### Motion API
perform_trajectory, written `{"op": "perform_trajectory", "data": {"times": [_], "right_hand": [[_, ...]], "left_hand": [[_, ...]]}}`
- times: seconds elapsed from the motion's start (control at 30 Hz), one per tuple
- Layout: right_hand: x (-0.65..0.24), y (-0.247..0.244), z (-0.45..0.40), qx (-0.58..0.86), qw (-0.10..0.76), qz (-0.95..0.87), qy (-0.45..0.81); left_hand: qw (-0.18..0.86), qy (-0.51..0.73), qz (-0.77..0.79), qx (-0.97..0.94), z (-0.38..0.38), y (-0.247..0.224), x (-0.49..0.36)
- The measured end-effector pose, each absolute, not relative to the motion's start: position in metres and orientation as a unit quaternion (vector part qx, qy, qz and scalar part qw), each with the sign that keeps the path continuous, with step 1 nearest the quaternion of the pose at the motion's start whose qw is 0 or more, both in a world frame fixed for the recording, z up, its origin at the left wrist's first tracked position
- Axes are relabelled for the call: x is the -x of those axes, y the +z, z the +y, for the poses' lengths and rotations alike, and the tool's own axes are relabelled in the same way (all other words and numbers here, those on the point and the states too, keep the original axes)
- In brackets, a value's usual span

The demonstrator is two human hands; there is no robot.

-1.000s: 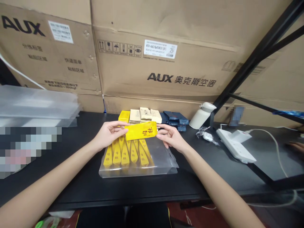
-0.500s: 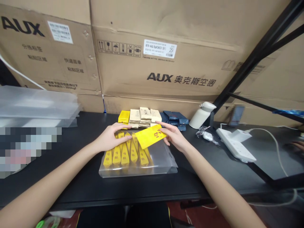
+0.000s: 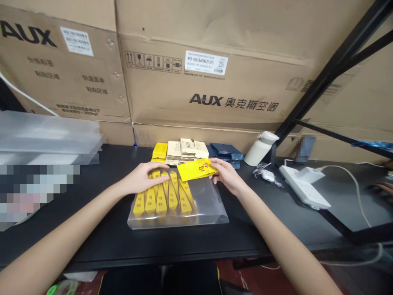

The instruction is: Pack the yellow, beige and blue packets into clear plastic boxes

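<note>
A clear plastic bag (image 3: 211, 205) lies flat on the black table with several yellow packets (image 3: 161, 200) side by side in it, dark characters printed on them. Over its far left corner rests my left hand (image 3: 145, 177), thumb and fingers spread apart, touching the bag and the packets. My right hand (image 3: 225, 174) pinches the right end of a loose yellow packet (image 3: 192, 170). That packet is held above the far side of the bag, nearly level, its printed face toward me.
Behind the bag stand yellow packets (image 3: 159, 151), beige packets (image 3: 188, 148) and dark blue packets (image 3: 227, 150). A white bottle (image 3: 260, 148), an earphone case (image 3: 268, 175) and a power strip (image 3: 303, 188) are on the right. Plastic sheets (image 3: 46, 133) lie left; cardboard boxes (image 3: 172, 94) form the back.
The yellow packet in my right hand has turned more level and moved slightly up and away. My left thumb no longer reaches close to its left end. The bag stays nearly in place.
</note>
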State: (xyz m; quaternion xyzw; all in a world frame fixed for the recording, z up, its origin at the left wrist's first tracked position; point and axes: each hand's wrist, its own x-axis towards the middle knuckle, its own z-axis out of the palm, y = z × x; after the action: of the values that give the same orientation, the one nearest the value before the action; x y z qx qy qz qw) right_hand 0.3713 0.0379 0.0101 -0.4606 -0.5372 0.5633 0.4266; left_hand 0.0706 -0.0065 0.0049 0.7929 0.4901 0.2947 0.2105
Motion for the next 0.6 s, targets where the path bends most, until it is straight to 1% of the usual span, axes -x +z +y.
{"op": "perform_trajectory", "data": {"times": [0.1, 0.23, 0.4, 0.5, 0.6], "right_hand": [[-0.371, 0.009, 0.040, 0.460, 0.449, -0.517, 0.565], [-0.371, 0.011, 0.043, 0.450, 0.477, -0.458, 0.600], [-0.375, 0.011, 0.048, 0.450, 0.476, -0.414, 0.632], [-0.379, 0.009, 0.048, 0.444, 0.447, -0.437, 0.642], [-0.382, 0.006, 0.047, 0.420, 0.374, -0.489, 0.667]], "left_hand": [[0.224, 0.286, 0.498, -0.788, -0.003, 0.005, -0.066], [0.241, 0.275, 0.497, -0.787, 0.007, 0.008, -0.054], [0.239, 0.272, 0.519, -0.775, 0.017, 0.011, -0.029], [0.237, 0.274, 0.532, -0.766, 0.019, 0.012, -0.018], [0.233, 0.274, 0.535, -0.764, 0.019, 0.013, -0.015]]}}
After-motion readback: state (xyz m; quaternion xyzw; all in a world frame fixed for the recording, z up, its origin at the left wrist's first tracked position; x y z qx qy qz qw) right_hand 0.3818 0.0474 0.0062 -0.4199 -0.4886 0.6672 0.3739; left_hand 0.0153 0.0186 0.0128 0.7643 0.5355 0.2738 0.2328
